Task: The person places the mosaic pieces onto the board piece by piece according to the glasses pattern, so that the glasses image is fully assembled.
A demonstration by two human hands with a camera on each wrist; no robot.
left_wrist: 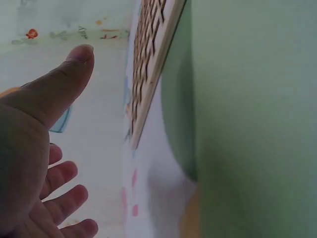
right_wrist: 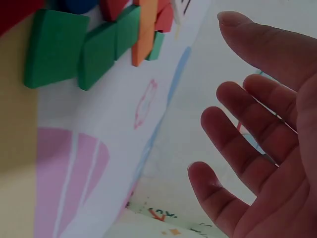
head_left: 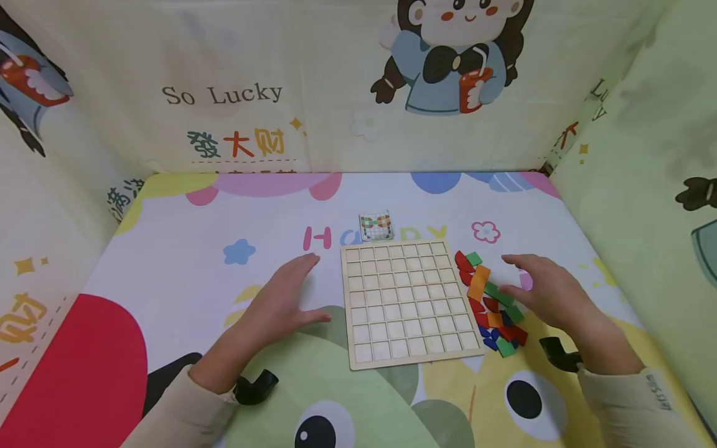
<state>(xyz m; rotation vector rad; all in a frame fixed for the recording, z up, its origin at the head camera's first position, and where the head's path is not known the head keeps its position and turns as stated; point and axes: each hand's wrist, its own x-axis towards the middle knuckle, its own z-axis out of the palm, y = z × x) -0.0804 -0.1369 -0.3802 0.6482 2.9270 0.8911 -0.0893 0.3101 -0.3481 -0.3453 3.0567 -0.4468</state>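
Note:
A wooden grid board [head_left: 411, 302] of square cells lies flat on the table, its cells bare. Left of it my left hand [head_left: 277, 305] hovers with thumb and fingers spread, holding nothing; the left wrist view shows the same hand [left_wrist: 29, 148] beside the board's edge [left_wrist: 148, 99]. Along the board's right side lies a loose pile of red, orange, green and blue pieces [head_left: 493, 305], squares and rounded shapes. My right hand [head_left: 554, 295] is just right of the pile, fingers apart and empty. In the right wrist view, green square blocks [right_wrist: 57, 47] sit near that hand [right_wrist: 267, 144].
Behind the board is a small pattern card [head_left: 376, 226] with a coloured design on a grid. A printed cloth [head_left: 185, 261] covers the table. Printed curtains stand at the back [head_left: 330, 81] and both sides.

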